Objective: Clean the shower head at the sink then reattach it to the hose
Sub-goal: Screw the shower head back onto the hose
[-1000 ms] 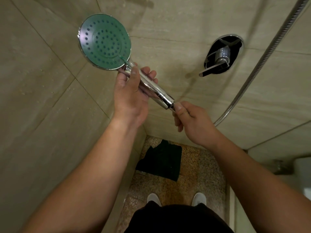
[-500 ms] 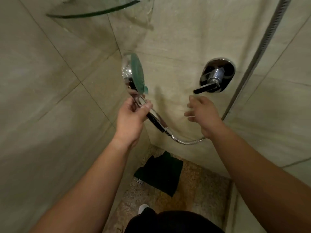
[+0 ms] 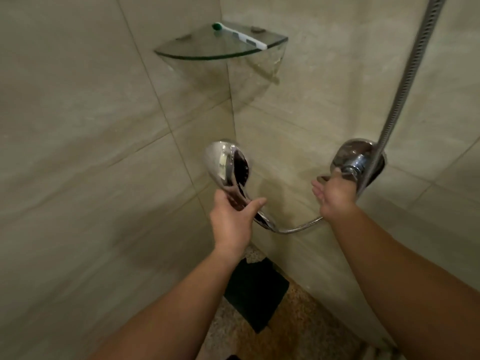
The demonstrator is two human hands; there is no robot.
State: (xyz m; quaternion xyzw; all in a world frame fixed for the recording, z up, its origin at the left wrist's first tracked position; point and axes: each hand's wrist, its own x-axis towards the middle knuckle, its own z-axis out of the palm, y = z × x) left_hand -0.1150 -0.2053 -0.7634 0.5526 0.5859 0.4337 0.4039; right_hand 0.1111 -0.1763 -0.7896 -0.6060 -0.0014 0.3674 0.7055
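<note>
Our left hand [image 3: 231,220] wraps the handle of the round chrome shower head [image 3: 228,166], already joined to the ribbed metal hose [image 3: 298,229]. Our right hand [image 3: 335,196] is open, fingers loose, touching the chrome wall valve lever [image 3: 357,163]. Risk, as we judge it: opening water with the coupling under-tightened could leak or spray; a wet handle may slip.

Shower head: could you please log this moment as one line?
left hand: holds shower head | hose: attached | right hand: at tap
</note>
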